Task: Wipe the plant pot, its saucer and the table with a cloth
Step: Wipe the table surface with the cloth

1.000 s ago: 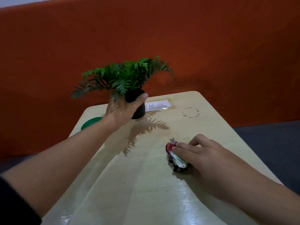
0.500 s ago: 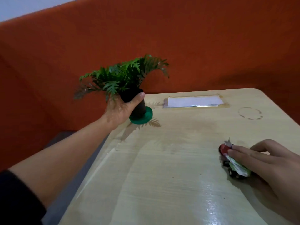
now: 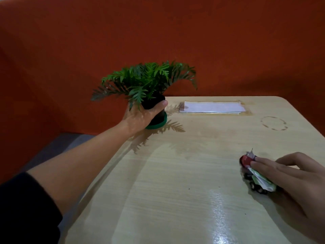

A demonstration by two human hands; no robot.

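Left hand (image 3: 139,117) grips the black plant pot (image 3: 155,110), thumb across its front and fingers curled behind. The pot sits on the green saucer (image 3: 158,124), near the table's (image 3: 175,191) far left corner, just inside the left edge. Fern fronds (image 3: 146,80) spread over the hand and reach past the table edge on the left.

Right hand (image 3: 288,180) lies on the crumpled cloth (image 3: 253,173), fingers laid almost straight over it and pressing it to the tabletop; the thumb is held apart, touching the table. The cloth is patterned red, white and green, and lies toward the right side, well apart from the pot.

A white sheet in a clear sleeve (image 3: 212,107) lies flat along the far edge, just right of the pot. A faint ring mark (image 3: 273,122) shows near the far right corner.

Between the two hands the wood-grain top is bare and glossy. An orange wall (image 3: 158,41) stands behind the far edge. Grey floor (image 3: 58,150) shows beyond the left edge.
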